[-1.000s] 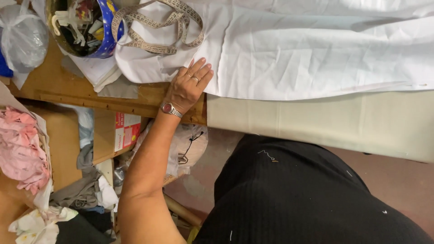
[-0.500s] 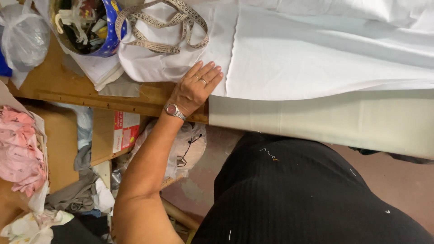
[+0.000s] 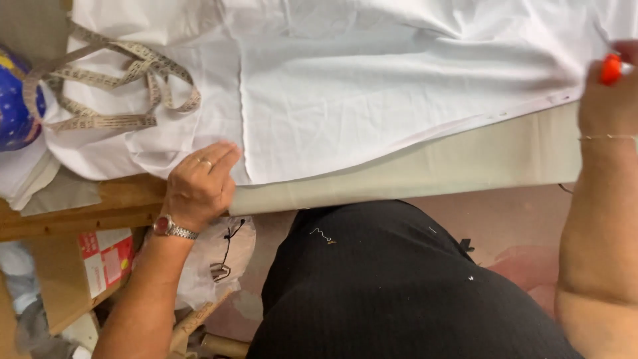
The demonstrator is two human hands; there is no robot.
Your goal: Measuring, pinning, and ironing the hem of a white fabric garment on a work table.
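Note:
A large white cloth [image 3: 372, 93] lies spread over a beige padded table top [image 3: 465, 163]. My left hand [image 3: 199, 183] rests flat with fingers together on the cloth's lower left edge, at the table's corner; it wears a ring and a wristwatch. My right hand [image 3: 608, 93] is at the right border of the view, on the cloth's right edge, and grips a small orange-red object [image 3: 610, 68]. Most of that object is hidden by my fingers.
A coiled cloth measuring tape [image 3: 113, 86] lies on the white cloth at upper left. A blue round container [image 3: 16, 106] stands at the far left. Below the wooden table edge [image 3: 66, 216] are a cardboard box [image 3: 100, 266] and a plastic bag [image 3: 212, 256].
The view has shifted right. My left hand has slid right along the cloth's edge. My right hand with the orange-red object has come into view at the right.

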